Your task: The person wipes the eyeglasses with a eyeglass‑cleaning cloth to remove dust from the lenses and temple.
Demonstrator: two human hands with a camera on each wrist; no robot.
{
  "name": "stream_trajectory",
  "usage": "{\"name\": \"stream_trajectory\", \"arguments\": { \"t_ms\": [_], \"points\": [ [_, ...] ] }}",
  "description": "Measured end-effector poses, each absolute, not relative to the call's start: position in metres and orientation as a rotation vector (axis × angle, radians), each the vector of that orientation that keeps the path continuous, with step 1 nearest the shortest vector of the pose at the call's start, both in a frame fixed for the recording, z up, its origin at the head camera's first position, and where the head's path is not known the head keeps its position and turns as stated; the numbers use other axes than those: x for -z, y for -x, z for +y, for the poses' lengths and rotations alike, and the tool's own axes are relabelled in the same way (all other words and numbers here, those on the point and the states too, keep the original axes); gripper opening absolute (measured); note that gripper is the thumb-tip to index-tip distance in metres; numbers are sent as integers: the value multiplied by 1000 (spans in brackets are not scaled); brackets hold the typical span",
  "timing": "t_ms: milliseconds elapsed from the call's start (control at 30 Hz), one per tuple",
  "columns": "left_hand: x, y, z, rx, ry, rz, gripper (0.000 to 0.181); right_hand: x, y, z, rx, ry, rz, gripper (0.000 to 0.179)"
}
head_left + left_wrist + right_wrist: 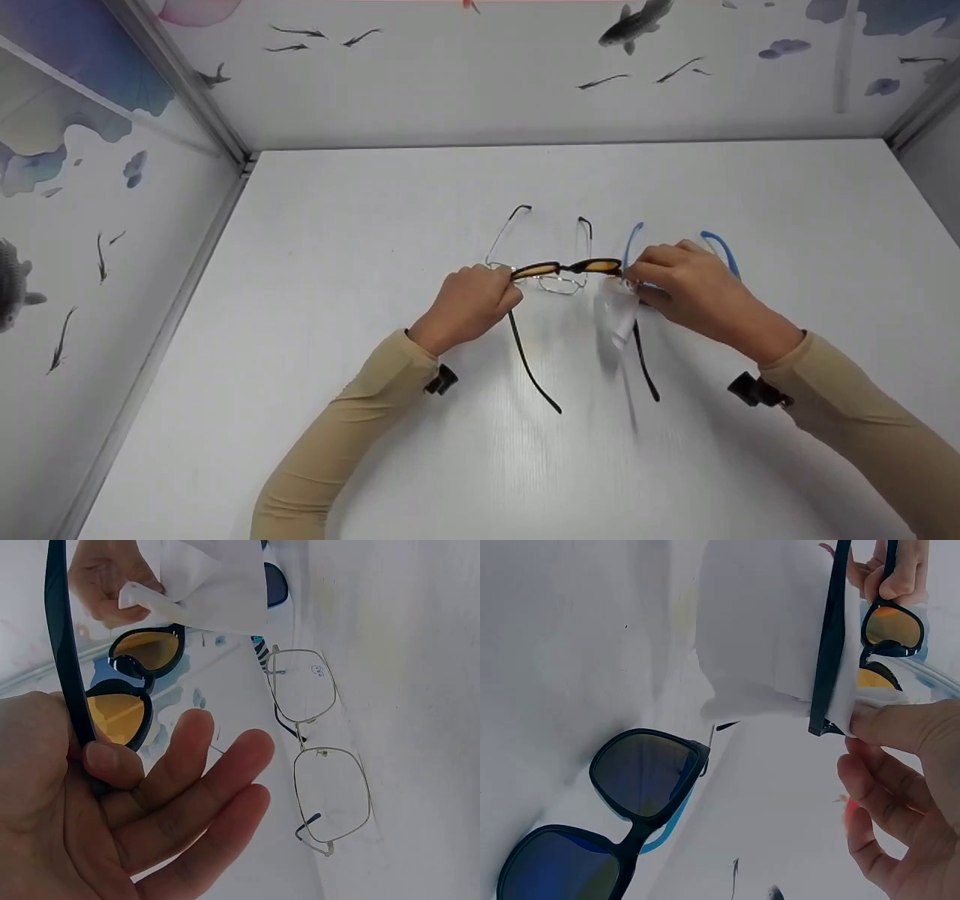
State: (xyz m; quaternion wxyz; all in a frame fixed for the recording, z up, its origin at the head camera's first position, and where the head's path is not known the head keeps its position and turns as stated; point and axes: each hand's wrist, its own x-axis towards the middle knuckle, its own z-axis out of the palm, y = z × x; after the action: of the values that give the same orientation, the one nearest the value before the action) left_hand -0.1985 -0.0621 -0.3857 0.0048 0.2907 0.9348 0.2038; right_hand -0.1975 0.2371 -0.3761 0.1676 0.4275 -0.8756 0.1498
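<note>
Both hands hold a pair of black-framed sunglasses with yellow-orange lenses [538,270] over the table, its two black arms pointing toward the person. My left hand [472,304] pinches one end of the frame by the hinge between thumb and forefinger; in the left wrist view its other fingers extend loosely. At the opposite end, my right hand [694,289] pinches a thin white cloth [619,311] against the arm [831,645] near the hinge. The cloth hangs down from the fingers, partly covering that arm. Part of the frame's right end is hidden behind the right hand.
Thin metal-rimmed eyeglasses [328,749] stand unfolded on the white table [360,225], just behind the held pair. To their right are sunglasses with dark lenses [645,772] and blue arms, partly behind the right hand. Printed panels [450,90] enclose the table's back and sides.
</note>
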Motion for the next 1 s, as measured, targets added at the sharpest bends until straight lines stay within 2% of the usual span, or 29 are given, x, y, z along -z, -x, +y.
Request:
{"name": "stream_trajectory", "arguments": {
  "t_ms": [467,767,1000],
  "points": [
    [387,208,-68,-623,-836,3065,27,368,176,242,-365,-1417,-2521,26],
    [395,220,-72,-577,-729,3235,30,357,163,247,-379,-1406,-2602,28],
    [395,228,-72,-619,-565,3267,27,358,160,236,-502,-1299,-2580,28]
  ]
}}
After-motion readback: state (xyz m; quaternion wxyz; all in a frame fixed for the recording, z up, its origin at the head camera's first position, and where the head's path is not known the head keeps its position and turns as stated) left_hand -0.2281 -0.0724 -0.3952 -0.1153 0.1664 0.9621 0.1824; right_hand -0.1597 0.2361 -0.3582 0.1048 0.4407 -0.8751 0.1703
